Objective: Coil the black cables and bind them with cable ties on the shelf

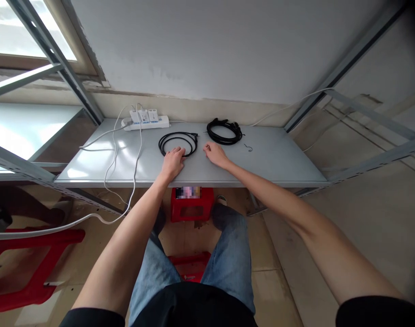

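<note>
The grey shelf (278, 156) runs left to right, its front edge just short of both wrists; the wall closes the far side, and an upright post (304, 109) stands at the right rear corner; a broad stretch of surface reaches from the right hand (215, 154) to the right end, while white cords (138, 154) cross the left part and drop over the front edge; the power strip (163, 121) sits by the wall.

The thinner black cable (161, 143) lies coiled flat near the shelf's middle, left of the thicker black coil (224, 141); its loop looks longest from side to side, and its plug end (195, 135) points right, towards the gap between the coils; a small dark wire (250, 148) lies right of the thicker coil.

The left hand (173, 162) rests palm down on the near side of the thinner loop, fingers over it; whether they grip, I cannot tell; the right hand has its fingers curled inward, just in front of the thicker coil, and whether they pinch anything I cannot tell.
</note>
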`<action>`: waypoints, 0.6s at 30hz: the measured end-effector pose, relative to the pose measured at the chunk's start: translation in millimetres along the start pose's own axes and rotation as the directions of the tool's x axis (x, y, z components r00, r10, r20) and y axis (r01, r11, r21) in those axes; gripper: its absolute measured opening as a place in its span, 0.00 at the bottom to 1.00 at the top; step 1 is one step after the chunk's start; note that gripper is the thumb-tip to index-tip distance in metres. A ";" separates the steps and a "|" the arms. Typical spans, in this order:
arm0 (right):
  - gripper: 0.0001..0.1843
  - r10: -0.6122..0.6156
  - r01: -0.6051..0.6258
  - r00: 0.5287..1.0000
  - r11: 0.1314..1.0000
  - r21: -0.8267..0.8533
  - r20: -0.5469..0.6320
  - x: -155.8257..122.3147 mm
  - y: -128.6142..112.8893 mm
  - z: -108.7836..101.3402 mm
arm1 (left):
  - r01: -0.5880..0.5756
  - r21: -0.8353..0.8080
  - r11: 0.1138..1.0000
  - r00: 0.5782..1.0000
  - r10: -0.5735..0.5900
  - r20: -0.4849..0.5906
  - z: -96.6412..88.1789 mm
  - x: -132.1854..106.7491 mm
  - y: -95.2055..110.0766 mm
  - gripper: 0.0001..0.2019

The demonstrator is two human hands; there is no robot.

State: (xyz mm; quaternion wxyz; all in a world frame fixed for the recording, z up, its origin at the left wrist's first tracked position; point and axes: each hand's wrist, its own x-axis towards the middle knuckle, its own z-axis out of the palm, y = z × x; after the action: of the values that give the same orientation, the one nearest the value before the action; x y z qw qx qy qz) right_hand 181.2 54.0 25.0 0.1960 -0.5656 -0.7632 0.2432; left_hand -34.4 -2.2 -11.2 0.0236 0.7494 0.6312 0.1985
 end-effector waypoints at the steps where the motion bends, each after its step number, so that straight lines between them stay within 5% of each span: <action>1: 0.13 -0.131 0.125 0.990 0.984 -0.130 -0.042 -3.2 2.6 -0.3 | 0.001 -0.003 1.000 1.000 -0.001 0.000 0.1 0.1 0.0 0.08; 4: 0.23 -0.480 0.457 0.875 0.786 -0.416 0.055 -9.4 -2.3 5.1 | 0.006 -0.013 1.000 1.000 -0.006 0.000 0.0 0.2 -0.2 0.08; 6: 0.25 -0.593 0.589 0.788 0.642 -0.491 0.169 -8.7 -10.0 11.5 | 0.008 -0.018 1.000 1.000 -0.008 -0.001 -0.5 0.2 -0.4 0.08; 8: 0.24 -0.638 0.627 0.747 0.583 -0.516 0.186 -6.1 -14.0 18.4 | 0.011 -0.022 1.000 1.000 -0.011 -0.001 -1.1 0.1 -0.5 0.08; 12: 0.23 -0.587 0.507 0.808 0.733 -0.453 -0.045 -8.5 0.8 31.3 | 0.011 0.001 1.000 1.000 -0.011 0.010 -1.2 -0.2 0.1 0.09; 18: 0.25 -0.310 0.287 0.914 0.950 -0.123 -0.263 -16.4 36.4 38.3 | -0.020 0.072 0.997 0.999 0.018 0.031 2.9 -0.9 6.4 0.13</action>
State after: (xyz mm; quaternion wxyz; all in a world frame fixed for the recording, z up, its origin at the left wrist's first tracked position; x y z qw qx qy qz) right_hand 191.8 41.4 -27.8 0.3134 -0.4786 -0.8145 0.0968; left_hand -27.6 -3.8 -12.3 0.0041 0.7587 0.6304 0.1644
